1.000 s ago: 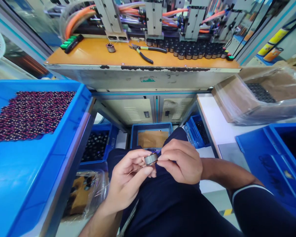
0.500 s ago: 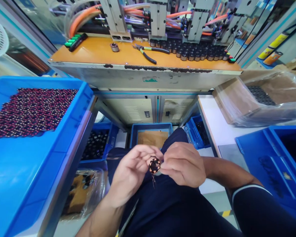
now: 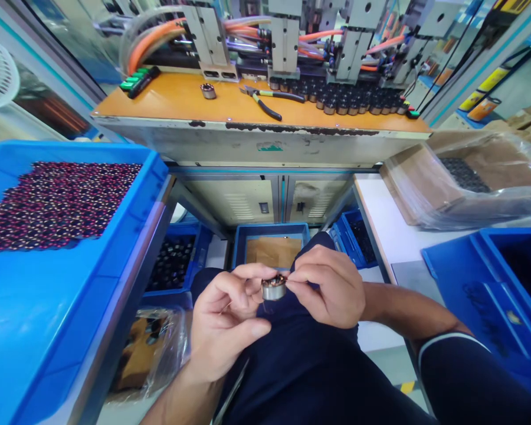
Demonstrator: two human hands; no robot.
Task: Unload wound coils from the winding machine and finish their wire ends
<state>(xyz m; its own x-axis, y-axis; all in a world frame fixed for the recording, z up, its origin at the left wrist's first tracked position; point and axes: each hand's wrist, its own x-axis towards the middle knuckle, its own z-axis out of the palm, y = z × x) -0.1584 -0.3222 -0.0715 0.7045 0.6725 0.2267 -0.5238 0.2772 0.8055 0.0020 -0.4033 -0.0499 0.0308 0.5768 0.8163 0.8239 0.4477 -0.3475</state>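
where your two hands meet just below the middle of the frame, your left hand [image 3: 223, 310] and right hand [image 3: 327, 289] pinch a small wound metal ring [image 3: 273, 288] between their fingertips, over your dark trousers [image 3: 301, 366]. left of them a blue bin [image 3: 71, 330] holds dark red parts. at the top, pliers [image 3: 265, 100] lie on the orange bench [image 3: 172, 97]. at the right edge sits a bagged carton [image 3: 469, 177].

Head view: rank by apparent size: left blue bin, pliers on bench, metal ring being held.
1. blue bin, largest, but also close to the camera.
2. pliers.
3. metal ring, smallest though closer than the pliers.
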